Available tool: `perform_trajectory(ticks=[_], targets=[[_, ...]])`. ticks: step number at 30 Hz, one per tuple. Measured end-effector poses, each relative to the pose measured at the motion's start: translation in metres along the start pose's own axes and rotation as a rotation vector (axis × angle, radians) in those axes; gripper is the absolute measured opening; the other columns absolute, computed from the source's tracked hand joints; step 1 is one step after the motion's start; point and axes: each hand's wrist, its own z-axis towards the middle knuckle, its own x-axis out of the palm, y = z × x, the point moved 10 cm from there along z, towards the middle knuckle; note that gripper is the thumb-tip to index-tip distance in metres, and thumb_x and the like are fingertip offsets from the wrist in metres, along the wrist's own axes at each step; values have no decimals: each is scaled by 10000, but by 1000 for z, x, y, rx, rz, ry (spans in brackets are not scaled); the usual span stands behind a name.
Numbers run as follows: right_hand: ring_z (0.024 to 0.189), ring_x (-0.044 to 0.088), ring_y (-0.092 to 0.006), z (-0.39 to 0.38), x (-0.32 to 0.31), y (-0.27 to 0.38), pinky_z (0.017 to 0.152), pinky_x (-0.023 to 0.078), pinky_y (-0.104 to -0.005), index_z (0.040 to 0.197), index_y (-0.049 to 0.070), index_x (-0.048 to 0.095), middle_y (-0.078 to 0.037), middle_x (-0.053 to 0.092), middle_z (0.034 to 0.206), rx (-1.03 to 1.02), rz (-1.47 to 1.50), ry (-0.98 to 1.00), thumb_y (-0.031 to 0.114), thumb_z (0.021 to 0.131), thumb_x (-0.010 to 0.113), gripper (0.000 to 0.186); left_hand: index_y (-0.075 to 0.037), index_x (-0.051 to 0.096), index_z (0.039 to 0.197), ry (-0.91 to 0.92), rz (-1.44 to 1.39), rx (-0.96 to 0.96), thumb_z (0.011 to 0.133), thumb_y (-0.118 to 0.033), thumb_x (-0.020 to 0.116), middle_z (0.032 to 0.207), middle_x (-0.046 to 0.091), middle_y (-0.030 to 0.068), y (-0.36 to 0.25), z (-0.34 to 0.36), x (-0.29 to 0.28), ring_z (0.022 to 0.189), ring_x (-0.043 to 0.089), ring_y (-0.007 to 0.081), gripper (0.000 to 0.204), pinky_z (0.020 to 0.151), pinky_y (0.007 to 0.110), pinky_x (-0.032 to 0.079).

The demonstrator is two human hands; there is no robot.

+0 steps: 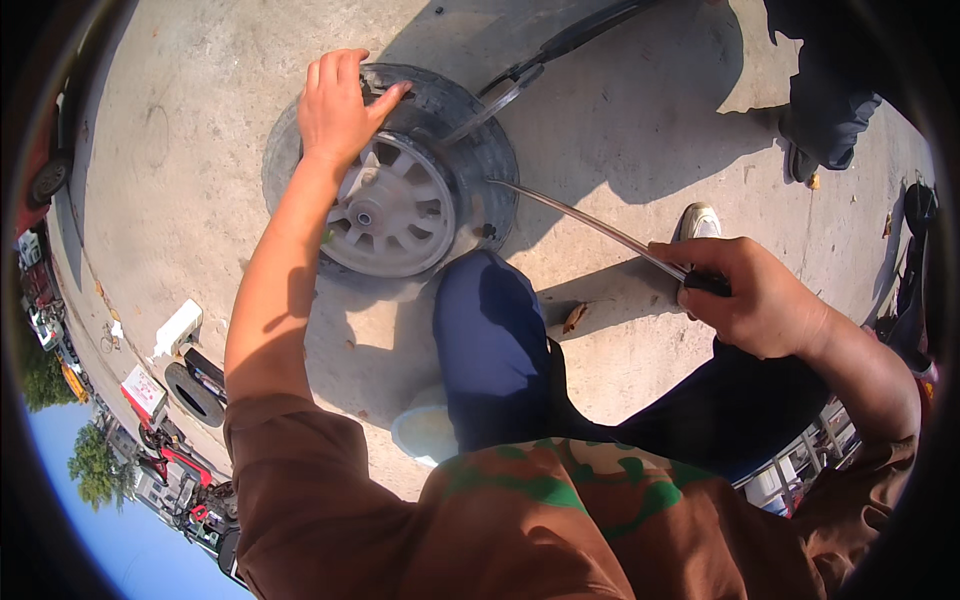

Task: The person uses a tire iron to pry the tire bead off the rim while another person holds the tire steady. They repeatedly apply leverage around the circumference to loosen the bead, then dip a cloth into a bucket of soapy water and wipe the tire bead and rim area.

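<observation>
Black rubber: the tyre (494, 212) lies on the concrete (200, 150), the left hand (340, 115) spreading its fingers over it, the right hand (750, 300) gripping a metal bar (600, 226) — slow, even force, tip clear of the rim (436, 240), should work best.

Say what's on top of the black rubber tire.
Bare left hand, plus ends of a slim silver metal rod and a flat grey bar. Covered: underside of the tire, and its patch beneath that hand.

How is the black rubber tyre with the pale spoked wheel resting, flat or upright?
Flat: the black rubber tyre lies on the grey concrete ground, its pale spoked wheel facing up.
</observation>
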Motion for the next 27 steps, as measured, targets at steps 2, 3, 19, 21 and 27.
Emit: perform_trajectory(ticks=[2,3,19,21,27], targets=[[677,617,-156,-1,-1,-3,679,524,-299,1423,-13,559,-126,671,871,20,48,25,28,915,575,510,-41,640,1088,-143,-217,-273,853,-265,800,1037,660,104,-16,-48,-25,972,621,285,362,824,402,523],[590,584,-122,-2,-1,-9,605,517,-289,1451,3,541,-83,655,793,53,69,51,19,919,573,533,-25,636,1069,-106,-519,-510,877,-217,779,989,659,100,-27,-83,-17,892,642,246,307,790,370,529],[526,521,-88,65,35,-146,408,391,-240,1386,13,549,-98,667,851,-189,819,394,-88,882,629,520,29,600,1207,371,-140,-506,826,-269,762,1414,478,254,-213,-174,35,1236,537,414,510,1046,445,460],[528,520,-86,72,43,-149,405,388,-239,1397,6,543,-95,685,872,-155,859,443,-107,891,601,522,19,605,1216,377,-154,-552,826,-269,758,1403,508,213,-210,-177,34,1243,546,369,509,1043,420,466],[570,565,-102,81,22,-121,455,441,-232,1437,-6,509,-146,719,1033,-249,930,438,-35,934,626,518,3,607,1183,231,-263,-676,869,-249,732,1229,642,137,-191,-176,30,1079,653,292,421,921,368,533]])
